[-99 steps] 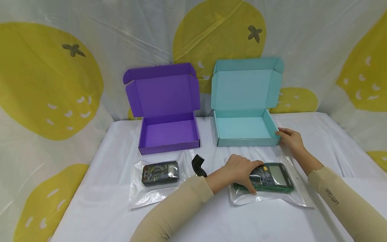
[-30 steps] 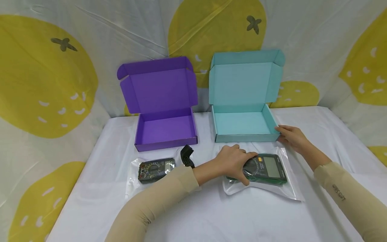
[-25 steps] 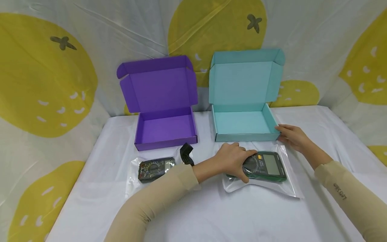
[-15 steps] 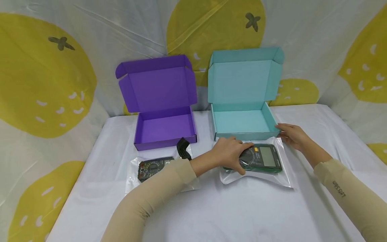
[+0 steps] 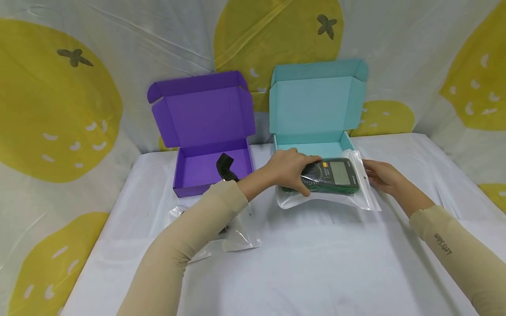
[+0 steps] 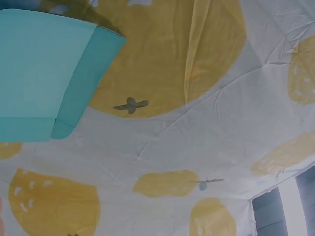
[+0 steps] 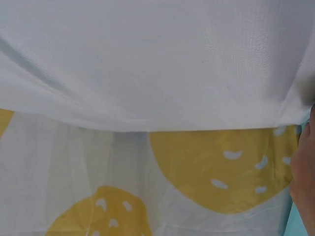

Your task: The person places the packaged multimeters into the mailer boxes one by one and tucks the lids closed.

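Observation:
My left hand (image 5: 290,169) grips a green-edged digital multimeter (image 5: 330,175) in a clear plastic bag, raised in front of the teal cardboard box (image 5: 318,105). The bag hides the box's front wall. At the box's front right corner is my right hand (image 5: 383,176), its fingertips partly hidden behind the bag's edge; part of this hand (image 7: 304,172) shows at the right border of the right wrist view. The left wrist view catches the box's raised lid (image 6: 44,69). A second bagged multimeter (image 5: 224,229) lies mostly hidden beneath my left forearm.
To the left of the teal box stands a purple cardboard box (image 5: 209,114), lid up. Both boxes rest on a white cloth-covered table (image 5: 300,263). A curtain with yellow fruit prints (image 5: 276,44) hangs behind them. A black camera mount (image 5: 225,166) sticks up from my left wrist.
My left hand has lifted the bagged multimeter off the table and carried it away from me, to the teal box's front. My right hand stays at the box's corner.

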